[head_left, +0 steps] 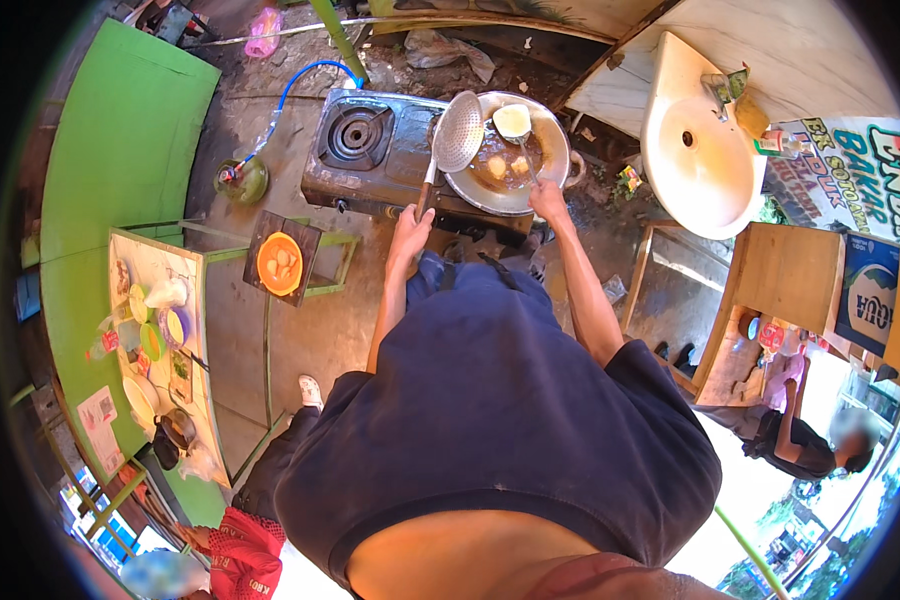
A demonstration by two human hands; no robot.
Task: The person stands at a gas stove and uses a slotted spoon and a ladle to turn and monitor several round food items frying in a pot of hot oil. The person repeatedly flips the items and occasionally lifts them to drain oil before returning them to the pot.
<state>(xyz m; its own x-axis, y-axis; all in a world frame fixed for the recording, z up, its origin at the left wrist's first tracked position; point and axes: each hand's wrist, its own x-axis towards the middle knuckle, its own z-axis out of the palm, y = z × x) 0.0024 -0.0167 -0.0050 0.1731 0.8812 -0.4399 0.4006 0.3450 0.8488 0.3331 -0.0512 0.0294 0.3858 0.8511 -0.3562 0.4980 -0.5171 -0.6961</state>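
On my feed, the pan [500, 203] sits on the stove [408, 135] near twelve o'clock, gas cylinder [242, 187] at ten, laden tabletop [185, 262] at nine, sink [730, 195] at two.

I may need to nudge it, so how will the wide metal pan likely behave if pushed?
The wide metal pan should be stiff, as its wall looks metallic. It may be heavy and slosh, since brown liquid pools inside. The pale food pieces there may drift.
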